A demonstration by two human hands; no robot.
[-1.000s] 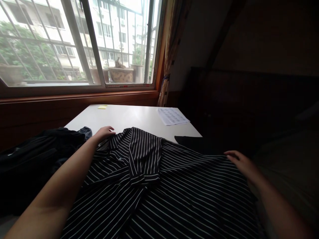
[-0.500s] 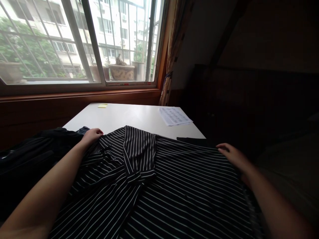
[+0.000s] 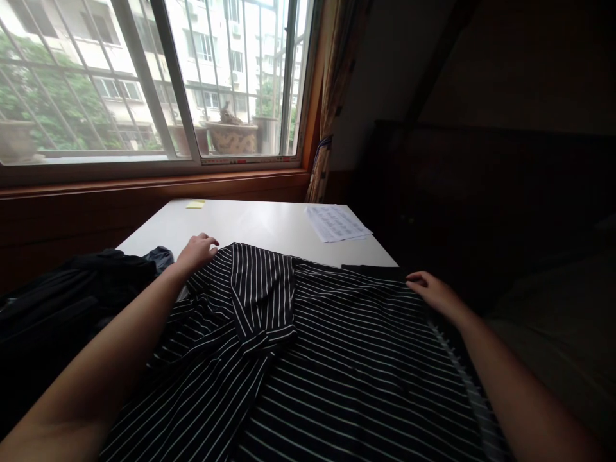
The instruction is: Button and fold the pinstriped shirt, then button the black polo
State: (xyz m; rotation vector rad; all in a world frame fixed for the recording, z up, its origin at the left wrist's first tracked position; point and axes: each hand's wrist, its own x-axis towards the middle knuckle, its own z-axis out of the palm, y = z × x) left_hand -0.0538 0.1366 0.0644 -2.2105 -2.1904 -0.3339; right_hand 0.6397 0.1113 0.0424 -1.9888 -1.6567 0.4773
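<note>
In the lower centre, I am seeing thin white stripes on my black garment. At lower left, the clothes pile is showing black. Mid-frame, the table is gleaming white, its note is showing yellow, and the papers are carrying greyish print on white. Upper left, leaves are showing green.

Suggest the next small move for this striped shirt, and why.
I'd probably have the left hand smooth the striped shirt on its left side of the view: the cloth there lies in slanting folds, whereas the right part looks flatter, and the right hand seems to pinch its far edge.
</note>
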